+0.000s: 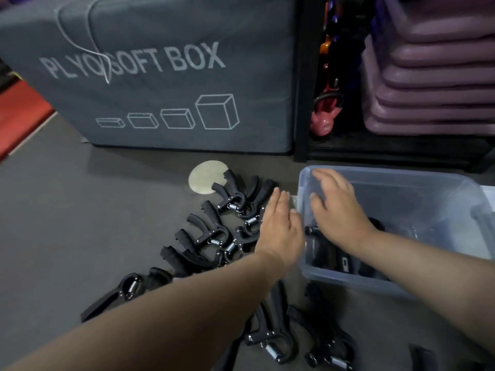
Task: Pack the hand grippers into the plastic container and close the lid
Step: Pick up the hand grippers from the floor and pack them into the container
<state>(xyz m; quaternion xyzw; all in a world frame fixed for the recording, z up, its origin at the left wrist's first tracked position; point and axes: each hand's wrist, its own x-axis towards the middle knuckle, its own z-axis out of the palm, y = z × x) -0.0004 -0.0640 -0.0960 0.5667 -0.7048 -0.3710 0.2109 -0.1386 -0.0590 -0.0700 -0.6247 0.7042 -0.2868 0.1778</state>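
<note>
Several black hand grippers with metal springs lie scattered on the grey floor, left of and in front of a clear plastic container. A few grippers lie inside the container. My left hand hovers with straight fingers over the floor pile, just outside the container's left wall, holding nothing. My right hand is spread flat above the container's left end, fingers extended, empty. More grippers lie near the bottom, under my left forearm.
A grey "PLYO SOFT BOX" stands behind the pile. A pale round disc lies on the floor. A pink kettlebell and stacked purple steps sit on a black rack at back right. A white edge shows beside the container.
</note>
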